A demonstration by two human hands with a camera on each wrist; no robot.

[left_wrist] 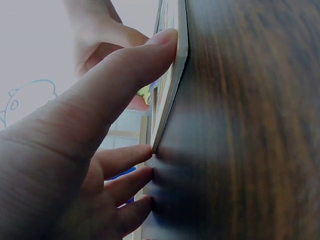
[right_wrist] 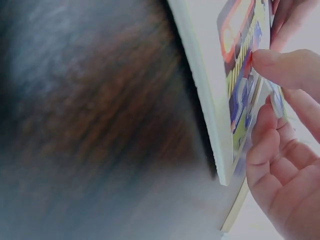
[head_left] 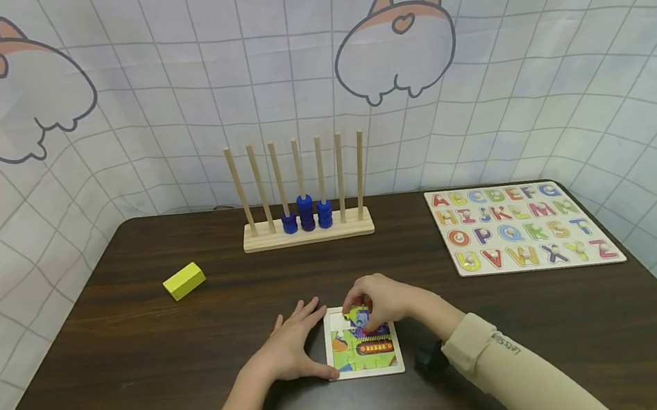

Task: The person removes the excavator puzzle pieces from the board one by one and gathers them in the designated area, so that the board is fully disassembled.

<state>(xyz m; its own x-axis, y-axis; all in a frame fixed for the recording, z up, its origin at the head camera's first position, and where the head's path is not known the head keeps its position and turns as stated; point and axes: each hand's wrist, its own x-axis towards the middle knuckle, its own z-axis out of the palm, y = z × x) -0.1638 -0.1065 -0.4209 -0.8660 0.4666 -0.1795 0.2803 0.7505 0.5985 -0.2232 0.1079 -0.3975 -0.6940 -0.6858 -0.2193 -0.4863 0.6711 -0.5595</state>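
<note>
A small jigsaw board with a white frame lies flat on the table before me, its picture a vehicle with an orange track on green. My right hand pinches a green and purple puzzle piece over the board's upper part. A bare white patch of tray shows at the upper left. Spread along the board's left side is my left hand, its thumb resting on the frame near the lower left corner. Its index fingertip is at the upper left corner, and the other fingertips are by the tabletop.
Behind the board stands a wooden peg rack with blue beads on its three middle pegs. A yellow block lies to the left. An alphabet puzzle board lies at the back right. White tiled-pattern cloth bounds the table's far side.
</note>
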